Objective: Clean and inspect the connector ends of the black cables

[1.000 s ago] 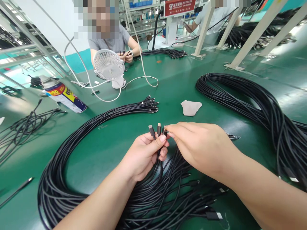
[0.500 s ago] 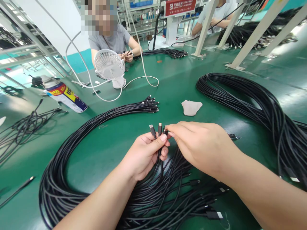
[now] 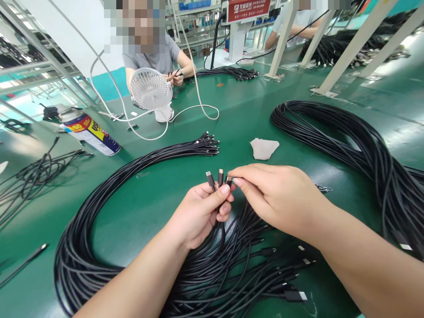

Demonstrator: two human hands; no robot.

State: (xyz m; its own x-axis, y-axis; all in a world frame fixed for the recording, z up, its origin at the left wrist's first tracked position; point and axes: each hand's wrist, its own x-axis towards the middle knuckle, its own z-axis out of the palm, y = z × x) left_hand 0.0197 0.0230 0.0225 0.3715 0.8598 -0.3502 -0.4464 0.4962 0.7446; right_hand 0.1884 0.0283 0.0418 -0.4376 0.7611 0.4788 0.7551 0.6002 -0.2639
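My left hand [image 3: 203, 214] is closed around the ends of three black USB-C cables [image 3: 210, 180], thumb across them and metal tips pointing up. The fingertips of my right hand [image 3: 285, 198] pinch the rightmost connector [image 3: 229, 180], beside the left thumb. Below both hands, a big loop of black cables [image 3: 79, 238] curves over the green table. One set of its ends [image 3: 207, 145] lies bundled beyond my left hand; other ends, some with wider plugs [image 3: 294, 296], spread under my right forearm.
A whitish cloth scrap [image 3: 264, 149] lies ahead. Another cable coil [image 3: 331, 128] is at right, tweezers-like metal [image 3: 322, 188] partly behind my right hand. A spray can [image 3: 91, 132], white fan [image 3: 151, 90] and tangled cables [image 3: 39, 176] are at left. A co-worker [image 3: 155, 57] sits opposite.
My right hand has shifted slightly, its fingers rising a little at the rightmost connector, whose metal tip shows more plainly now. My left hand stays nearly in place.
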